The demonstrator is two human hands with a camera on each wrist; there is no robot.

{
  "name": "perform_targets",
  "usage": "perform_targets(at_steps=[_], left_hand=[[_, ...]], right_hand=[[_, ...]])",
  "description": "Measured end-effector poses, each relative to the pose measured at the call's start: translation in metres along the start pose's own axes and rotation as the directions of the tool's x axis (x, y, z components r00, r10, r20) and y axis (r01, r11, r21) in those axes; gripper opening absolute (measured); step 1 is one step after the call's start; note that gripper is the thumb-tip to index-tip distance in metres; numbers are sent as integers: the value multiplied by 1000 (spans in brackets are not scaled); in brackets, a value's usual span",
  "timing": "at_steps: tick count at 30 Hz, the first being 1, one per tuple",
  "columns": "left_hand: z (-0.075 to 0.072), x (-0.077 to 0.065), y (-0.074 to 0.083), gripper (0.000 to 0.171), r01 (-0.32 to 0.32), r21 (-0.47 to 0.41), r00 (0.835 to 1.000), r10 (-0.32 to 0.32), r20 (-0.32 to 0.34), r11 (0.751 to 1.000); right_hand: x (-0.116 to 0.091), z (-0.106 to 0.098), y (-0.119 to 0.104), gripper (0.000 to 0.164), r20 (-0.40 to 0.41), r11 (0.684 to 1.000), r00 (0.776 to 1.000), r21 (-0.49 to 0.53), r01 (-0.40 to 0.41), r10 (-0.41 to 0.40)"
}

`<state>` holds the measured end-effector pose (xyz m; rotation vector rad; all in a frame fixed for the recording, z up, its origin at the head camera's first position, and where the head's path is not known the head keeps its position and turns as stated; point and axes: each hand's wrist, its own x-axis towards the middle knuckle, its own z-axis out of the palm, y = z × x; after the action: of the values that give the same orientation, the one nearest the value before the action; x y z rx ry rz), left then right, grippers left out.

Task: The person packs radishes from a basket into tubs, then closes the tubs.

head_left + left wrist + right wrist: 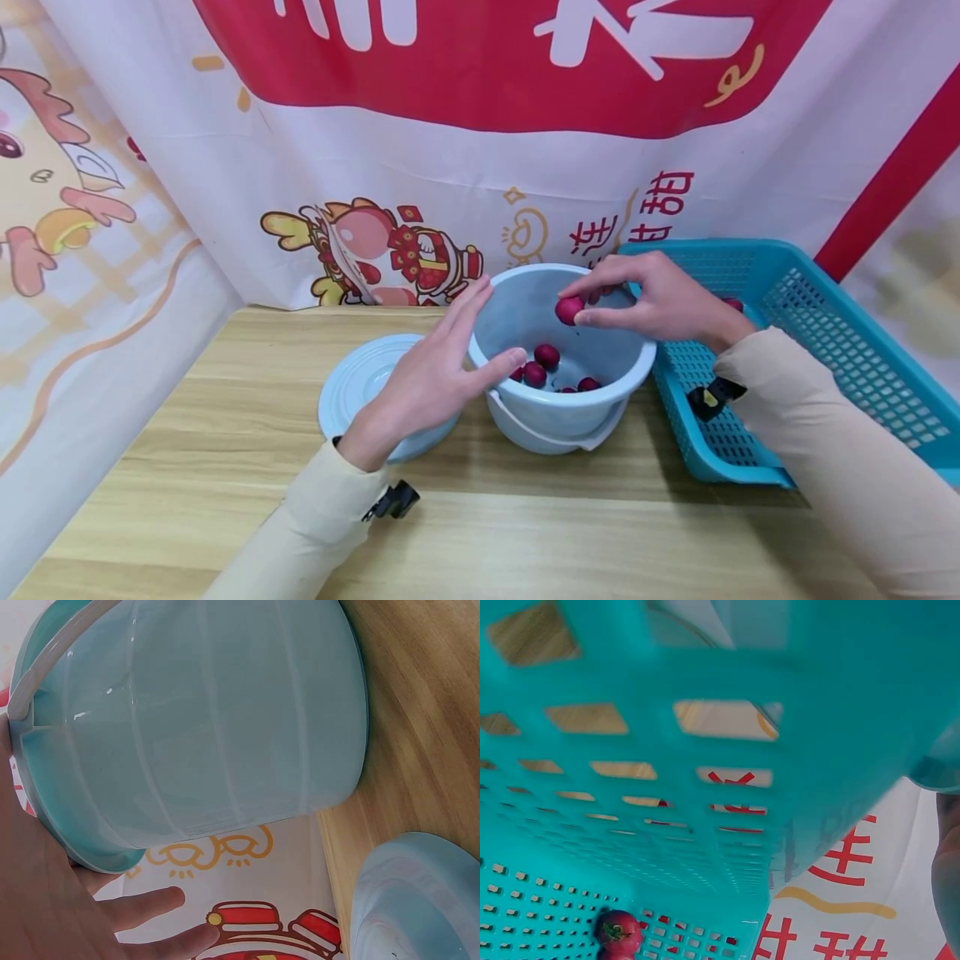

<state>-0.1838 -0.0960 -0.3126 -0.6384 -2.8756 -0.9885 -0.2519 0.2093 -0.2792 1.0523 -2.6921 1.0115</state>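
Observation:
My right hand [660, 300] pinches a small red radish [570, 311] between thumb and fingers, over the mouth of a light blue bucket [555, 421]. Several radishes [547, 357] lie on the bucket's bottom. At the bucket's left rim is my left hand [431, 379], its fingers extended and spread, with the thumb near the edge. The left wrist view shows that hand [45, 892] beside the rim and the bucket's handle [56, 649]. The right wrist view has the held radish out of sight.
To the right stands a turquoise slotted basket [678, 425] with radishes [619, 931] in a far corner. The round blue lid [341, 392] lies left of the bucket, partly under my left hand. A printed cloth [450, 167] hangs behind the wooden table [525, 542].

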Motion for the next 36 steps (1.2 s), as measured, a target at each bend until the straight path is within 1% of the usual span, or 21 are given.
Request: perform_targets(at_steps=[18, 26, 36], left_hand=[[1, 1, 0, 94, -4, -1, 1000, 4, 5, 1000], [1, 0, -1, 93, 1, -2, 1000, -1, 5, 1000], [1, 0, -1, 94, 2, -3, 1000, -2, 3, 1000]], right_hand=[[0, 1, 1, 40, 25, 1000, 1000, -18, -8, 9], [0, 1, 2, 33, 28, 1000, 1000, -24, -10, 11], [1, 1, 1, 32, 29, 999, 999, -20, -31, 32]])
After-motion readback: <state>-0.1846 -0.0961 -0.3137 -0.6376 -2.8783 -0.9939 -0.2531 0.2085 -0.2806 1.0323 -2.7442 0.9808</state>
